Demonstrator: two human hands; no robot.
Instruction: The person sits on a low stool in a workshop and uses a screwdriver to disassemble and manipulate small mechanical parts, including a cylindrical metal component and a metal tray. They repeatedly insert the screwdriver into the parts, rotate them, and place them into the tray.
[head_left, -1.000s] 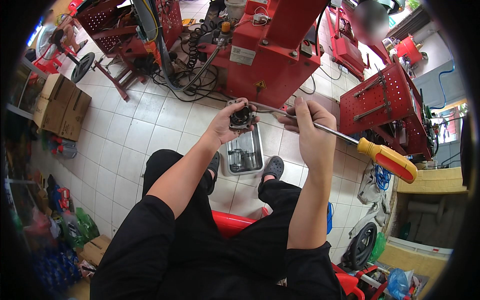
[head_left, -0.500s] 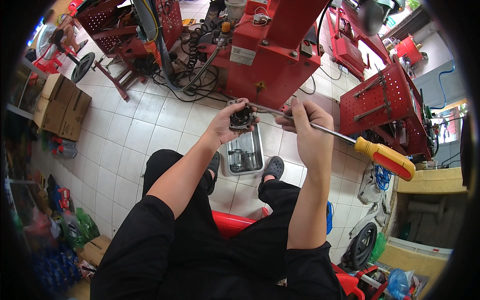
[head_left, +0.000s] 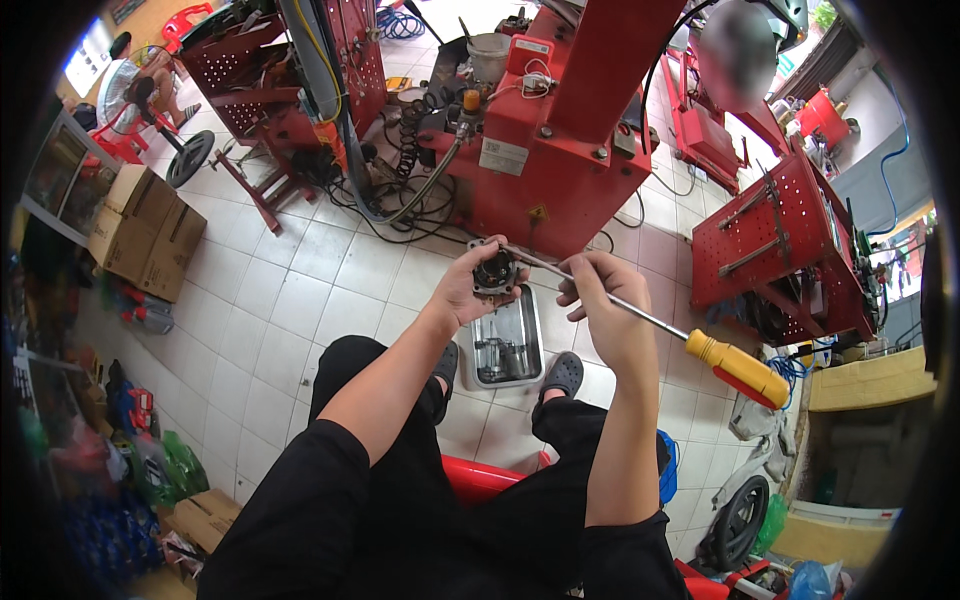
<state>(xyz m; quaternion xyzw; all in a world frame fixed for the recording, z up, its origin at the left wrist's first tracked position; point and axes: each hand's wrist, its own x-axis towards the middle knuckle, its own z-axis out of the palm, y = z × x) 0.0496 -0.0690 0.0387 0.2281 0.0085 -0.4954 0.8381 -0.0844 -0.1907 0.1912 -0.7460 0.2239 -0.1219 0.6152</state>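
Observation:
My left hand [head_left: 460, 290] grips a small flanged metal housing [head_left: 495, 268] with a dark round bore, held upright above the floor. My right hand [head_left: 612, 315] is curled on the long steel shaft of a screwdriver, whose yellow handle with a red patch [head_left: 735, 368] points down to the right. The shaft's far end reaches the top edge of the housing; whether it sits inside a hole I cannot tell. Below the hands, between my shoes, a metal tray [head_left: 535, 340] holds several metal parts [head_left: 503, 358].
A large red machine [head_left: 550, 190] with hoses stands ahead, a red perforated cart [head_left: 765, 250] at right. Cardboard boxes [head_left: 145, 235] sit at left. Another person [head_left: 140, 80] sits at upper left. A black wheel [head_left: 740, 520] lies at lower right, near cloth and bags.
The whole view has shifted, with the surroundings lower in the picture. The screwdriver's handle has come down and left with my right hand, and its red patch has turned further underneath.

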